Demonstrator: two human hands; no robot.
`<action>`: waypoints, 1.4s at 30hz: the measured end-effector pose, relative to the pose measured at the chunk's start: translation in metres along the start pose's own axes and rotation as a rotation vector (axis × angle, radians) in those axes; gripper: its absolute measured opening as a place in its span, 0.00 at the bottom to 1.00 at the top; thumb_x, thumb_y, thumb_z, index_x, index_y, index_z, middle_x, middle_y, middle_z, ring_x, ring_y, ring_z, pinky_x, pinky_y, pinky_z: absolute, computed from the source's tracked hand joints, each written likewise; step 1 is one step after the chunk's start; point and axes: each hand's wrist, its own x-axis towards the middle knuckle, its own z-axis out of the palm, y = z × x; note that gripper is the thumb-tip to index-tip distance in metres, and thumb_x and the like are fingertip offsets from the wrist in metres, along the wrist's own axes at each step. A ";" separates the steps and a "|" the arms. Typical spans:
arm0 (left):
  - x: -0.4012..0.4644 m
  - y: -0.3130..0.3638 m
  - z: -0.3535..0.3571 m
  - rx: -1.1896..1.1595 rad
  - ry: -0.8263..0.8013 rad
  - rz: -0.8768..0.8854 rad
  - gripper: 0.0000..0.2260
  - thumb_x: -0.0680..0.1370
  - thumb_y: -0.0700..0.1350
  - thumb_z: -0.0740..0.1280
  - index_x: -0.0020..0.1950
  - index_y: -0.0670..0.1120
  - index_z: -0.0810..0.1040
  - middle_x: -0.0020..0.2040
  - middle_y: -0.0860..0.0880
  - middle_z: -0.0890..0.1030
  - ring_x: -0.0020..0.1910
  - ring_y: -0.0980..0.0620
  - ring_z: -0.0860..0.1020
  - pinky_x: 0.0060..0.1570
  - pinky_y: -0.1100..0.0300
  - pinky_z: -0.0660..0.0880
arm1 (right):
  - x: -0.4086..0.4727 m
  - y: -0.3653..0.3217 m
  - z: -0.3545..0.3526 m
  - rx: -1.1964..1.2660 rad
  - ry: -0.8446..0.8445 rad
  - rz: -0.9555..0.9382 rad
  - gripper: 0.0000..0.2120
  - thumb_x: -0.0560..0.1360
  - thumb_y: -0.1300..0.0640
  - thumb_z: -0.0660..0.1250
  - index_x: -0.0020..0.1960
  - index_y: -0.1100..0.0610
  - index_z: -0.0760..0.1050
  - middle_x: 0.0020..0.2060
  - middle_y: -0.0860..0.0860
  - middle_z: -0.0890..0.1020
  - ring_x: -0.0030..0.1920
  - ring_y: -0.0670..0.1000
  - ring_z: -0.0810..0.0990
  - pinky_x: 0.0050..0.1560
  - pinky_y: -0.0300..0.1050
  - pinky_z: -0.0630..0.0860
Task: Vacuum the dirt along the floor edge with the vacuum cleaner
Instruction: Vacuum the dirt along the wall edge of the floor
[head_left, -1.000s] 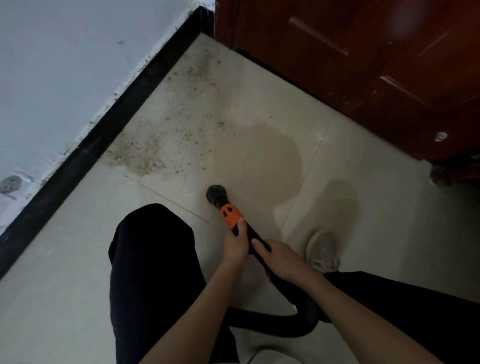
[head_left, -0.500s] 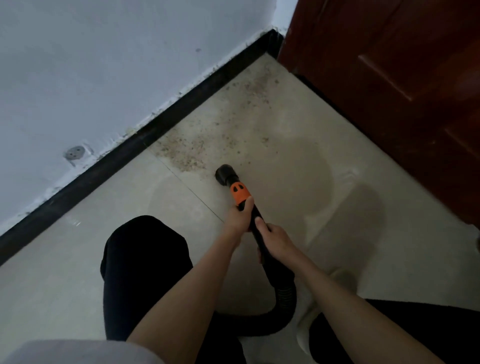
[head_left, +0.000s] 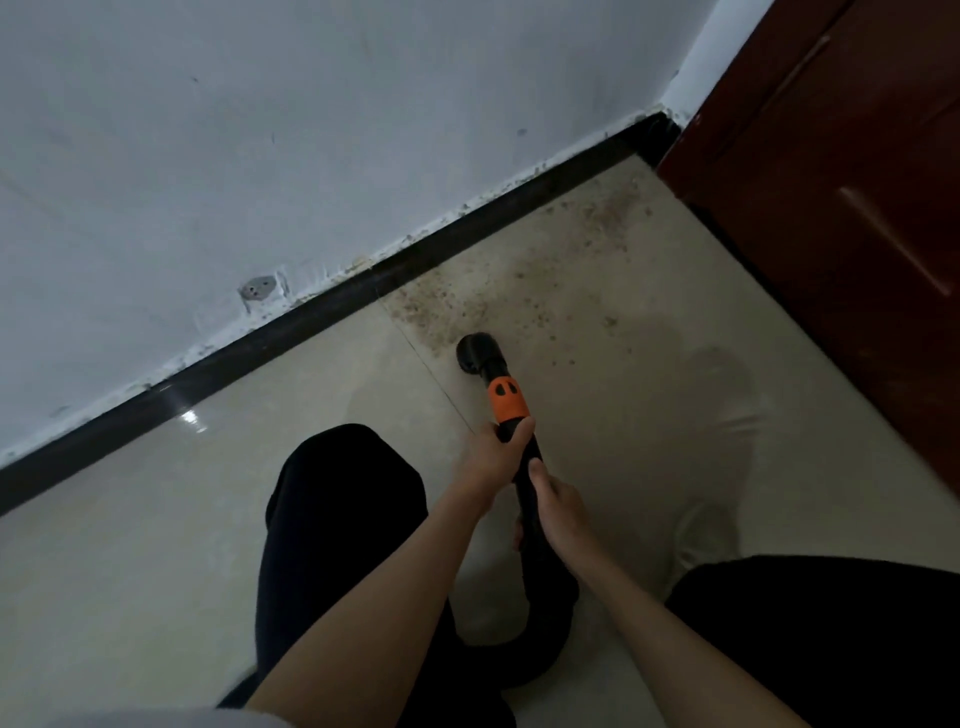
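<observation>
A black vacuum wand with an orange collar (head_left: 506, 400) points away from me, and its round nozzle (head_left: 475, 352) sits on the tile at the near edge of a patch of brown dirt (head_left: 452, 306). The dirt spreads along the black skirting (head_left: 467, 234) towards the corner by the door. My left hand (head_left: 496, 454) grips the wand just below the orange collar. My right hand (head_left: 558, 512) grips the black tube right behind it. The black hose (head_left: 545, 597) curves down between my legs.
A white wall (head_left: 311, 130) with a small round fitting (head_left: 255, 290) rises on the left. A dark red wooden door (head_left: 857, 182) closes the right side. My dark-trousered knee (head_left: 343, 499) and a light shoe (head_left: 704, 535) rest on the beige tiles.
The nozzle has moved forward over the tile to the edge of the dirt patch. My view has swung left, showing more wall. Both hands keep their grip.
</observation>
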 end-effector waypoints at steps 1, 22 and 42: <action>0.000 0.002 0.005 0.021 -0.017 0.010 0.18 0.78 0.57 0.63 0.56 0.43 0.70 0.45 0.48 0.76 0.42 0.50 0.76 0.44 0.55 0.76 | -0.001 0.003 -0.003 0.030 0.026 0.009 0.25 0.82 0.43 0.54 0.37 0.58 0.77 0.21 0.53 0.78 0.23 0.54 0.79 0.26 0.42 0.74; -0.030 -0.019 0.032 -0.073 0.004 0.014 0.13 0.80 0.53 0.62 0.54 0.44 0.68 0.42 0.50 0.75 0.37 0.55 0.75 0.31 0.66 0.69 | -0.017 0.030 -0.015 0.058 0.037 0.064 0.22 0.82 0.46 0.55 0.38 0.59 0.75 0.21 0.53 0.76 0.22 0.55 0.77 0.28 0.47 0.75; 0.009 0.012 -0.032 -0.101 0.082 -0.001 0.18 0.81 0.52 0.59 0.59 0.38 0.73 0.52 0.40 0.77 0.52 0.42 0.78 0.56 0.49 0.76 | 0.022 -0.029 0.017 -0.147 -0.151 -0.143 0.23 0.82 0.43 0.52 0.45 0.58 0.77 0.22 0.53 0.77 0.23 0.52 0.78 0.27 0.41 0.73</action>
